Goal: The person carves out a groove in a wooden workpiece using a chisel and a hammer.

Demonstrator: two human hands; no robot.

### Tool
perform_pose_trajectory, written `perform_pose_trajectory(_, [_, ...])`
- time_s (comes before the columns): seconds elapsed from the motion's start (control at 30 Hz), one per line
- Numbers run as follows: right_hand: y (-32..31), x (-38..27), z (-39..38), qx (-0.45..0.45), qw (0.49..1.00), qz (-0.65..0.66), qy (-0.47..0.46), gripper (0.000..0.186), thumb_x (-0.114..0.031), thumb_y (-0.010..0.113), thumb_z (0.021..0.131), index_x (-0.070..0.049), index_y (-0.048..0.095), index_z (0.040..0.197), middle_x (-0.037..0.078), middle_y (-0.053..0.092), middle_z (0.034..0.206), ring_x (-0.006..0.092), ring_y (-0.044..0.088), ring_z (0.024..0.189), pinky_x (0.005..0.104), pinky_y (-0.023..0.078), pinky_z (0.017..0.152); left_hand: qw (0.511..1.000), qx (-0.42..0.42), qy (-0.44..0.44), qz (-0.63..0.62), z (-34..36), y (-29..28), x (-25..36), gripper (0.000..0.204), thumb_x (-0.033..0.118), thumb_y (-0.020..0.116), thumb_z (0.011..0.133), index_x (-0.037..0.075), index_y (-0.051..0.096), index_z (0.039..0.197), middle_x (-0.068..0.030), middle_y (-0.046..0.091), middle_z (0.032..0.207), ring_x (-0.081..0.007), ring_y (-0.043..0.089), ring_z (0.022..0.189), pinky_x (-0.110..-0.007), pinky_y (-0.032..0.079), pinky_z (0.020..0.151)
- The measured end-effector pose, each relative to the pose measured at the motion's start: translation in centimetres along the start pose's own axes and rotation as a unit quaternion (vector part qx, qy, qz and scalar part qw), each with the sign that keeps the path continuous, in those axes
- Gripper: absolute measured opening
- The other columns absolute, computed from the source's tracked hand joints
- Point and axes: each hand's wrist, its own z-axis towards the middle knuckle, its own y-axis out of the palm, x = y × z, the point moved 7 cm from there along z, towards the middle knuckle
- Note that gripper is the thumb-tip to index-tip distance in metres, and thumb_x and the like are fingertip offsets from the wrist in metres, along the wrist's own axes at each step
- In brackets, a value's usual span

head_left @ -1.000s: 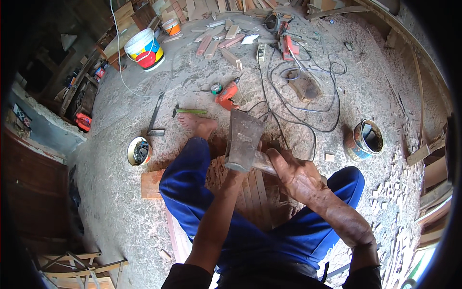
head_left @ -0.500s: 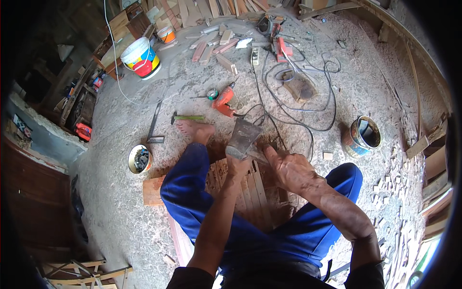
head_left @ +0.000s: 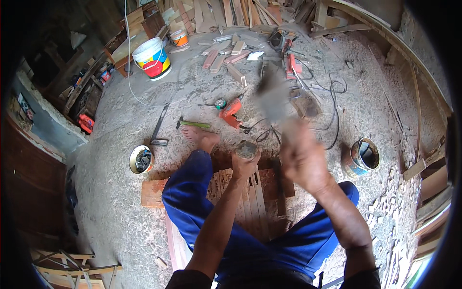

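I sit on the floor in blue trousers over a panel of wooden slats (head_left: 254, 200). My left hand (head_left: 246, 165) grips a short upright tool with a round, worn top (head_left: 247, 149), set on the slats. My right hand (head_left: 302, 161) is raised and blurred, closed on the handle of a striking tool whose broad grey head (head_left: 272, 96) is high above the left hand. My bare foot (head_left: 202, 137) rests just left of the slats.
A reddish board (head_left: 153, 192) lies at the left. Around me are a small tin of bits (head_left: 141, 159), an open paint can (head_left: 363, 157), an orange drill (head_left: 231, 111), a green-handled hammer (head_left: 193, 124), black cables (head_left: 328, 91), a white bucket (head_left: 151, 58) and wood offcuts (head_left: 226, 53).
The grey tool head was down by the left hand's upright tool; my right hand has now swung it up and away. My left hand has stayed in place.
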Motion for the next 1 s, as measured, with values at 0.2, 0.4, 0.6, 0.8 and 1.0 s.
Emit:
perform_pose_trajectory(0.2, [6.1, 4.2, -7.3, -0.275, 0.953, -0.059, 0.108, 0.063, -0.005, 0.065, 0.078, -0.002, 0.039, 0.135, 0.027, 0.069, 0.092, 0.0466, 0.068, 0.083, 0.0530, 0.056, 0.075, 1.000, 0.007, -0.001, 0.006, -7.2, -0.4, 2.9, 0.019, -0.003, 0.069, 0.083, -0.001, 0.067, 0.102, -0.0106, 0.072, 0.098, -0.0203, 0.069, 0.091, -0.035, 0.055, 0.081])
perform_pose_trajectory(0.4, [6.6, 4.1, -2.9, -0.259, 0.955, -0.035, 0.138, 0.055, -0.006, 0.065, 0.078, -0.003, 0.043, 0.129, 0.030, 0.066, 0.083, 0.0455, 0.067, 0.076, 0.0502, 0.056, 0.068, 0.987, 0.034, -0.140, -0.077, 2.0, 0.3, -4.9, 0.027, -0.001, 0.076, 0.075, 0.000, 0.067, 0.100, -0.0087, 0.073, 0.094, -0.0162, 0.069, 0.088, -0.032, 0.053, 0.078])
perform_pose_trajectory(0.6, [6.9, 5.1, -4.0, -0.201, 0.974, -0.024, 0.099, 0.065, -0.009, 0.070, 0.070, -0.001, 0.043, 0.129, 0.030, 0.065, 0.079, 0.0491, 0.066, 0.076, 0.0532, 0.055, 0.068, 0.937, 0.119, -0.185, -0.271, -0.9, 1.9, -2.6, 0.016, 0.003, 0.067, 0.085, 0.001, 0.064, 0.100, -0.0084, 0.068, 0.093, -0.0192, 0.063, 0.086, -0.036, 0.051, 0.076])
perform_pose_trajectory(0.8, [6.8, 3.4, 0.4, -0.202, 0.974, -0.039, 0.091, 0.048, -0.005, 0.060, 0.080, -0.007, 0.047, 0.126, 0.028, 0.065, 0.081, 0.0456, 0.068, 0.077, 0.0531, 0.054, 0.065, 0.991, 0.062, -0.109, 0.035, 5.1, -1.5, -6.1, 0.017, 0.001, 0.070, 0.081, -0.003, 0.067, 0.097, -0.0080, 0.071, 0.087, -0.0166, 0.066, 0.081, -0.033, 0.051, 0.069])
perform_pose_trajectory(1.0, [7.7, 7.0, -5.2, -0.273, 0.957, -0.035, 0.092, 0.070, -0.009, 0.072, 0.075, -0.005, 0.040, 0.137, 0.027, 0.066, 0.095, 0.0435, 0.068, 0.076, 0.0501, 0.057, 0.064, 0.990, 0.117, -0.027, -0.078, -0.5, 0.2, 2.9, 0.022, -0.008, 0.068, 0.073, 0.000, 0.066, 0.093, -0.0096, 0.070, 0.095, -0.0173, 0.065, 0.078, -0.033, 0.052, 0.070])
